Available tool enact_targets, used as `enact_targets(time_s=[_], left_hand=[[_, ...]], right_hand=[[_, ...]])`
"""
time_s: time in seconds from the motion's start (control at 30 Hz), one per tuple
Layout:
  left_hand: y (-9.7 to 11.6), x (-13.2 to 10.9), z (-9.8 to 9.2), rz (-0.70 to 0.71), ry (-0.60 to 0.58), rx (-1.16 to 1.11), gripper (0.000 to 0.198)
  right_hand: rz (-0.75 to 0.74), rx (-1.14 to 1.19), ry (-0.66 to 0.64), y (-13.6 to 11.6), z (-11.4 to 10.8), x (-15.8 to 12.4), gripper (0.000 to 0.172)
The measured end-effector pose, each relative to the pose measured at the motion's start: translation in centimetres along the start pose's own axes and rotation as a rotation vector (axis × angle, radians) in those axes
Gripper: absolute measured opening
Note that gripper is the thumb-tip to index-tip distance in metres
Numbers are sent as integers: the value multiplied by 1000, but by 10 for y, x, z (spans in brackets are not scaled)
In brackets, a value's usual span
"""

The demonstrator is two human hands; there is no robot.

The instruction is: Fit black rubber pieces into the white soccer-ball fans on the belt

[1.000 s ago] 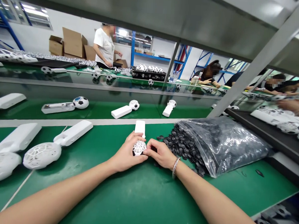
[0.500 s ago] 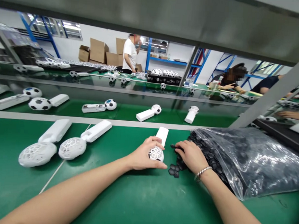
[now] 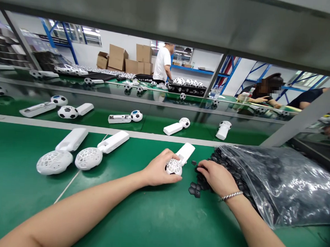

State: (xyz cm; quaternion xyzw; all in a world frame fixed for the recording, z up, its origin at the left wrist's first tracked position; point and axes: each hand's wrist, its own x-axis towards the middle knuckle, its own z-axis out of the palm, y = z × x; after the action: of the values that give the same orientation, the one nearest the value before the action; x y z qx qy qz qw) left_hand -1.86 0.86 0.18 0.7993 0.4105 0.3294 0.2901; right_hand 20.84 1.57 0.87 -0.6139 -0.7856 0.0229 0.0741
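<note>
- Partly done: the ball [image 3: 174, 167] in the left hand [image 3: 159, 169] has black patches low on its side, while its white lattice top is bare.
- It sits mid-scene over the near table [image 3: 138, 218], its one white handle [image 3: 186, 153] pointing far and right.
- The left thumb and fingers curl around it.
- The right hand [image 3: 217, 176] has its fingertips close together at the left edge of the patch pile [image 3: 236, 171]; whether they pinch a patch cannot be told.
- Seemingly left to do: two white pieces on the left, the left one [image 3: 55, 162] and the right one [image 3: 89, 158], show no black patches.
- Six pieces lie on the far belt [image 3: 150, 129], all showing some black; the leftmost is cut off.
- One plastic bag [image 3: 297, 185]; its patches are too many to count.
</note>
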Motion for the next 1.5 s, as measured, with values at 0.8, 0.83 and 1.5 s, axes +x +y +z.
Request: enact_targets(time_s=[0.8, 0.83, 1.5], left_hand=[[-6, 4, -5, -8, -85, -43, 42], [-6, 4, -5, -8, -87, -45, 42], [-6, 12, -16, -91, -227, -119, 41]], right_hand=[[-231, 624, 39, -14, -4, -3, 15], [-265, 589, 88, -16, -5, -3, 15], [-491, 580, 220, -35, 7, -8, 15]])
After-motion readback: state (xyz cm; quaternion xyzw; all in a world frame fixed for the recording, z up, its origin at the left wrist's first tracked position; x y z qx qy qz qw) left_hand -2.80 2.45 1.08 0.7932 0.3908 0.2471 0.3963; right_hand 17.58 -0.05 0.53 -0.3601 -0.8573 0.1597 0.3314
